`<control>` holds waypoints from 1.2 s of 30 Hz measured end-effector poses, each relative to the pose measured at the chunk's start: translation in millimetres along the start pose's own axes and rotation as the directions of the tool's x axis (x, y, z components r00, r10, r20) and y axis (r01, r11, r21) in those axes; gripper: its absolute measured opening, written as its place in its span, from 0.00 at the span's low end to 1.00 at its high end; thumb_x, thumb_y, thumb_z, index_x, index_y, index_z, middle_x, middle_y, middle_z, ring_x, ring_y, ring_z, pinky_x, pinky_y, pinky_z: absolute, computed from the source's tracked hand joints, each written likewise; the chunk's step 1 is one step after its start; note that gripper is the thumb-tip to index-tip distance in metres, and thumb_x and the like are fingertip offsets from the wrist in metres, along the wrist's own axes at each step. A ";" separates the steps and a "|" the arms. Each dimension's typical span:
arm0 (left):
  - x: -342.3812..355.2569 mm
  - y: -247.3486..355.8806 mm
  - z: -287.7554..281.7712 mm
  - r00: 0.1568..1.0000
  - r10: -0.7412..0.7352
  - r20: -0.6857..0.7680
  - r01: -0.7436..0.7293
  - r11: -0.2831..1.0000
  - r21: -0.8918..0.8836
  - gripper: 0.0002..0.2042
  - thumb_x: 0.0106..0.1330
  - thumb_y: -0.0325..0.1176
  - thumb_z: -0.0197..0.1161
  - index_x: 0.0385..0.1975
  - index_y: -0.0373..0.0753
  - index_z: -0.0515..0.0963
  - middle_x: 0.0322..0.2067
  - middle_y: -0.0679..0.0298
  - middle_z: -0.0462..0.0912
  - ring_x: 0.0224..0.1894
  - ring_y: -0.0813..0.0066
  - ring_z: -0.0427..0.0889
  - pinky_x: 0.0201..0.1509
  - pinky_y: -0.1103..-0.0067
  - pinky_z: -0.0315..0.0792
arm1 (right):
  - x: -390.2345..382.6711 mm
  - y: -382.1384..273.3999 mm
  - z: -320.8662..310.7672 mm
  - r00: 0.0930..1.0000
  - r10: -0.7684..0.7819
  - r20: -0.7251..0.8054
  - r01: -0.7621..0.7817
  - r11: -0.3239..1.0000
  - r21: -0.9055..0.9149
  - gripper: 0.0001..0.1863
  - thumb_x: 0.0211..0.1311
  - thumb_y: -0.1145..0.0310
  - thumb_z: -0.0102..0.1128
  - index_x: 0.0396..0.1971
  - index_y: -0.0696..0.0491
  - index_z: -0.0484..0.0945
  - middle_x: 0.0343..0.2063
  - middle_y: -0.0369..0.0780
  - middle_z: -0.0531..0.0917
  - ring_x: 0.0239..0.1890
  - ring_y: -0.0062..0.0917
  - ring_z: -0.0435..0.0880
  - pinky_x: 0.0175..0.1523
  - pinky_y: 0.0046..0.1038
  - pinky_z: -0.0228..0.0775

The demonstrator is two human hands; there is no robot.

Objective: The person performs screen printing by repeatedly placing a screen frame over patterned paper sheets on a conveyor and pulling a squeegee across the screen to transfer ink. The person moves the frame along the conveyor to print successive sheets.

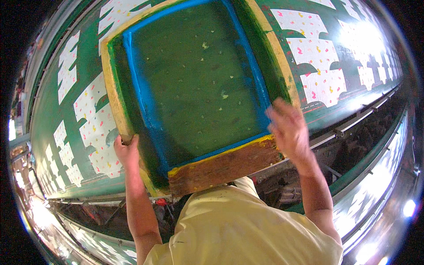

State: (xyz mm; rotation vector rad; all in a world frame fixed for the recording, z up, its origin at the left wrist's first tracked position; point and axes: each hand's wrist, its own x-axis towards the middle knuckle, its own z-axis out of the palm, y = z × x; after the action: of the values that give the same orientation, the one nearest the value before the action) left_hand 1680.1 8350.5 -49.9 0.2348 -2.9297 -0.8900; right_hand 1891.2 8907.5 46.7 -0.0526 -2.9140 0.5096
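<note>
A large screen-printing frame (278, 48) of pale wood lies over the green table in front of me. Its green mesh (198, 84) carries small pale marks, and blue ink (143, 95) runs along the sides of the mesh. Across the near end rests a brown wooden board (225, 170) with a yellow-stained edge, like a squeegee. My left hand (127, 150) is closed round the frame's left rail, thumb on top. My right hand (289, 130) is at the right rail, near the board's right end; motion smears its fingers, and whether they grip anything is unclear.
White cut fabric pieces (320, 57) with small coloured prints lie in rows on the long green table (53, 115), left and right of the frame. A metal rail (353, 123) follows the table's near edge. Another table with white pieces (371, 185) stands at lower right.
</note>
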 end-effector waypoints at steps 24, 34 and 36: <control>6.8 -7.7 19.3 0.999 -0.041 0.033 0.044 0.992 -0.121 0.43 0.55 0.49 0.89 0.71 0.34 0.82 0.61 0.42 0.86 0.66 0.39 0.83 0.71 0.53 0.78 | -16.2 -193.1 15.5 0.856 -0.138 0.498 0.189 0.980 -0.054 0.26 0.62 0.77 0.66 0.60 0.45 0.91 0.55 0.40 0.92 0.59 0.40 0.92 0.67 0.43 0.83; -7.4 15.3 11.7 0.997 0.016 -0.071 -0.014 0.999 0.037 0.39 0.66 0.51 0.83 0.75 0.40 0.80 0.58 0.42 0.85 0.62 0.37 0.85 0.64 0.49 0.82 | -52.6 -191.9 51.7 0.940 -0.229 0.253 0.269 0.954 -0.134 0.30 0.59 0.78 0.68 0.64 0.44 0.90 0.60 0.38 0.90 0.60 0.37 0.91 0.64 0.44 0.82; -6.3 20.1 10.1 0.992 0.042 -0.119 -0.041 0.999 0.017 0.36 0.69 0.51 0.80 0.75 0.43 0.80 0.57 0.42 0.84 0.60 0.38 0.85 0.62 0.49 0.83 | -35.6 -185.1 59.2 0.937 -0.270 0.220 0.308 0.938 -0.158 0.31 0.58 0.77 0.68 0.64 0.43 0.90 0.60 0.38 0.90 0.59 0.36 0.91 0.64 0.43 0.82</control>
State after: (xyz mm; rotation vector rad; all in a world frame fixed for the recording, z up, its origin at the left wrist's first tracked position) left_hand 1682.7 8373.6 -47.2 0.2191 -2.8208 -0.8199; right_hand 1914.5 8711.3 48.7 0.4206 -3.0733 0.1944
